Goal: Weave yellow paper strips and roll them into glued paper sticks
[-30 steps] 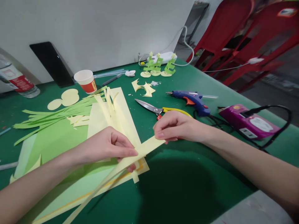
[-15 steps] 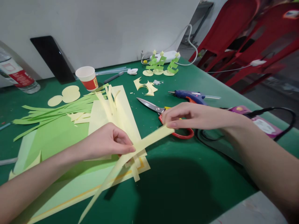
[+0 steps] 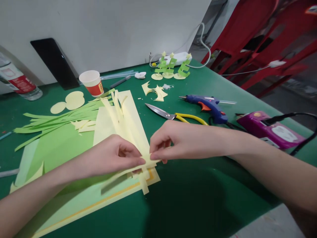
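Note:
A long pale yellow paper strip (image 3: 121, 172) is pinched by both hands close together, low over the corner of the paper pile. My left hand (image 3: 123, 153) grips it with thumb and fingers, and its loose end trails down to the left. Just to the right, my right hand (image 3: 164, 142) pinches the strip near its other end. Under and behind the hands lie more yellow strips (image 3: 119, 109) on a yellow sheet (image 3: 132, 115). Scissors (image 3: 170, 115) with yellow-lined handles rest beyond my right hand, which hides part of them.
Green paper strips (image 3: 56, 119) and a green sheet (image 3: 49, 152) lie left. Behind stand a paper cup (image 3: 91, 82), bottle (image 3: 21, 79) and black phone (image 3: 54, 62). A glue gun (image 3: 208, 104), purple power box (image 3: 269, 130) and small green paper plants (image 3: 169, 66) occupy the right and back.
My right hand has come left and down, toward my left hand, bringing its strip end along. The strip's trailing end has swung up and right. The glue gun and purple box show more fully.

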Motion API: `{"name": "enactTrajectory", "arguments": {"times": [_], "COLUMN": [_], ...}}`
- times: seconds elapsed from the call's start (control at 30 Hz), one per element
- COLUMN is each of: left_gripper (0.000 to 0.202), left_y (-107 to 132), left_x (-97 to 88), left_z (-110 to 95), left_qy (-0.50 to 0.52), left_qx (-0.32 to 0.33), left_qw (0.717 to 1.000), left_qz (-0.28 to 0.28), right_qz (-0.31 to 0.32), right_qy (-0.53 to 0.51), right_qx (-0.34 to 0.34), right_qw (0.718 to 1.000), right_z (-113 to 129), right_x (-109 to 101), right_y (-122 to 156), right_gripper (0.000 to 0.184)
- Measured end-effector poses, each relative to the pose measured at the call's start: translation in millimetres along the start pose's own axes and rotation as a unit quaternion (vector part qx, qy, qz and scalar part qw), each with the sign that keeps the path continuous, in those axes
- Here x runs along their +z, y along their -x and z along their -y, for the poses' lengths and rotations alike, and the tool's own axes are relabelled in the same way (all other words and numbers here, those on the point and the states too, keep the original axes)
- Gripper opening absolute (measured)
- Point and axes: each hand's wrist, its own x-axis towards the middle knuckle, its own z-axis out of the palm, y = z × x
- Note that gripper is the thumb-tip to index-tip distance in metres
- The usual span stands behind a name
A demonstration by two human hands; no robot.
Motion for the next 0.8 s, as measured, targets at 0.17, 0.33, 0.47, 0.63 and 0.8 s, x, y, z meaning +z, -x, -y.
{"name": "enactTrajectory", "arguments": {"times": [0.17, 0.33, 0.47, 0.63, 0.8], "left_gripper": [0.02, 0.018, 0.017, 0.016, 0.017], "left_y": [2, 3, 4, 5, 5], "left_x": [-2.6, -3.3, -4.8, -4.8, -4.4], "left_z": [-7, -11, -15, -14, -10], "left_qy": [0.039, 0.063, 0.07, 0.07, 0.055], "left_qx": [-0.009, -0.032, -0.054, -0.046, -0.04], "left_qw": [0.998, 0.997, 0.995, 0.996, 0.997], "left_qz": [-0.038, -0.04, -0.038, -0.031, -0.033], "right_qz": [-0.032, -0.032, -0.035, -0.033, -0.027], "right_qy": [-0.012, -0.022, -0.027, -0.029, -0.026], "right_qx": [0.015, 0.028, 0.025, 0.018, 0.028], "right_qw": [0.999, 0.999, 0.999, 0.999, 0.999], "right_z": [-3, -3, -1, 0, 3], "right_x": [-7, -7, -5, -6, -8], "right_y": [3, 5, 6, 5, 6], "right_gripper": [0.023, 0.022, 0.023, 0.023, 0.017]}}
